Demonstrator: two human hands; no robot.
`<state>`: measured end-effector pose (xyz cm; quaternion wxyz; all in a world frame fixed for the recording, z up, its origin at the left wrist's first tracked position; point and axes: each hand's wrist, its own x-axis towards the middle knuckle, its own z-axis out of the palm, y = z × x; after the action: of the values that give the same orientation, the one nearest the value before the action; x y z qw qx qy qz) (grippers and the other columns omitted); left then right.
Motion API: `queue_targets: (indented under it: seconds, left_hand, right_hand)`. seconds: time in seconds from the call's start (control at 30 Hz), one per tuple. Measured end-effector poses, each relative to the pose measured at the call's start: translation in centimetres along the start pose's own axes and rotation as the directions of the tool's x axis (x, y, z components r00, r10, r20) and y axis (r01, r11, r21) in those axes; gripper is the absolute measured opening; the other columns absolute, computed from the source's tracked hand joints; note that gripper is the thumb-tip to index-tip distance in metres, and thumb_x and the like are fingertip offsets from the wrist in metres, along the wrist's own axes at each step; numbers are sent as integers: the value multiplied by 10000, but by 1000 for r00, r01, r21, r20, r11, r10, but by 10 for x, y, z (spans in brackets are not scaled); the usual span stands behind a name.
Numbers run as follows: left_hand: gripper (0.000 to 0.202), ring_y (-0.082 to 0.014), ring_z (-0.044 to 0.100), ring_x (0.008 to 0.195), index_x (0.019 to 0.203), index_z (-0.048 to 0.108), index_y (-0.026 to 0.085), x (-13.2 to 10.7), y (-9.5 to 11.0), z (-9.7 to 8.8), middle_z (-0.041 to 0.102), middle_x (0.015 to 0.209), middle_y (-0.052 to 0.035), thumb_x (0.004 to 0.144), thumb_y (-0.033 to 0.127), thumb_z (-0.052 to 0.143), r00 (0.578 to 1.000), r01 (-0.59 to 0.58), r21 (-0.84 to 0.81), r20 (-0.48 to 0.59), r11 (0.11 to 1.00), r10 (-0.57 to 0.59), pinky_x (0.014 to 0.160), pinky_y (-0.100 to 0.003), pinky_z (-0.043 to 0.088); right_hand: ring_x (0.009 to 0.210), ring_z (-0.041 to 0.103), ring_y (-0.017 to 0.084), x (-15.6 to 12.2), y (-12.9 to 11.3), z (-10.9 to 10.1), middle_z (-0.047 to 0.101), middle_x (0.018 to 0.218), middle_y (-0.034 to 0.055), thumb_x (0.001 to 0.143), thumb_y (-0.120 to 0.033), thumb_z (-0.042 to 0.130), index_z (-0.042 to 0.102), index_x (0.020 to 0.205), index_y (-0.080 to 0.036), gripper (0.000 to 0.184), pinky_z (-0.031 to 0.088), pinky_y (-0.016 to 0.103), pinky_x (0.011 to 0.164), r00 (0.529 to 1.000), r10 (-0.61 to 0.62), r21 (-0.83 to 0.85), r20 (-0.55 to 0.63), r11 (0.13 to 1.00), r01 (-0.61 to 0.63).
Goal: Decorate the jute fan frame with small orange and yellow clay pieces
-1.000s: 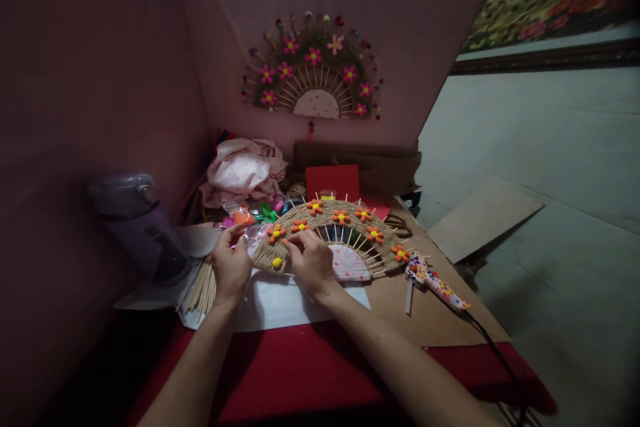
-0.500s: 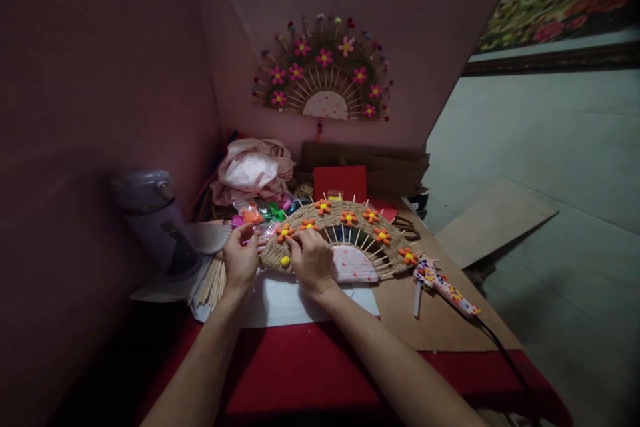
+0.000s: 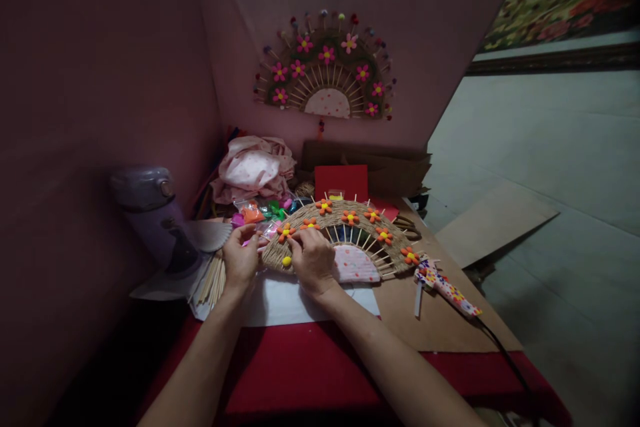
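The twine fan (image 3: 334,221) lies across the table (image 3: 320,373), long axis left to right, its left end between the hands. The right hand (image 3: 315,263) is nearer, over that end; the left hand (image 3: 241,261) is just outside. Both hands' fingers curl inward (from here, I can't tell what they grip). A yellow dot (image 3: 287,261) sits beside the right thumb.

- Both bare forearms reach forward from the lower edge, the left forearm (image 3: 200,360) rising steeply, the right forearm (image 3: 390,353) slanting inward.
- The left hand (image 3: 240,263) is raised, fingers curled forward, thumb up near the index fingertip.
- The right hand (image 3: 315,263) shows its back, fingers bent, thumb and index drawn together toward the left hand.
- The hands are near each other, not touching.
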<state>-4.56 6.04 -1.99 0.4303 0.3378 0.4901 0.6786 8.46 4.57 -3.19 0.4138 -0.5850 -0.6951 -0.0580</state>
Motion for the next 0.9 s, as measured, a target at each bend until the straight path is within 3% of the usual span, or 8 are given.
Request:
queue_targets:
  seconds: [0.27,0.4,0.57,0.7,0.9]
  left_hand:
    - [253,-122,594,552,837,554,149,-2,1,1,575,746,0,610,217,641,1000,3,-3,-9,1000,-3,495,-241,467]
    - [265,-119,597,559,837,550,147,-1,1,0,580,739,0,600,212,648,1000,16,-9,0,1000,-16,501,-232,467]
    - [259,-119,598,557,854,549,140,0,-1,-1,587,718,-3,620,207,640,1000,22,-28,-7,999,-23,505,-231,473]
    - [252,-120,600,553,856,549,139,-1,0,-1,587,722,-4,627,196,636,1000,26,-34,-4,999,-26,499,-232,470]
    - [251,-124,605,561,845,554,138,-1,-1,-1,588,740,-7,616,190,642,1000,14,-38,5,999,-13,510,-242,477]
  right_hand:
    - [808,555,182,4,1,2,636,853,39,843,-258,583,612,800,-201,77,381,287,716,999,-12,-15,47,1000,13]
    - [806,553,189,1,0,-6,636,856,47,853,-232,550,625,811,-197,93,391,287,710,997,-40,14,65,999,39]
    - [843,519,214,-11,4,-24,618,881,76,815,-99,487,638,1027,-186,275,383,300,700,984,-147,-74,98,985,155]
    - [851,481,242,-14,10,-24,603,913,98,785,-106,517,565,1208,-201,436,364,323,660,954,-234,-189,187,944,269]
    - [874,458,259,-12,13,-17,589,939,137,853,-166,474,561,1215,-197,374,362,347,653,921,-297,-289,251,885,364]
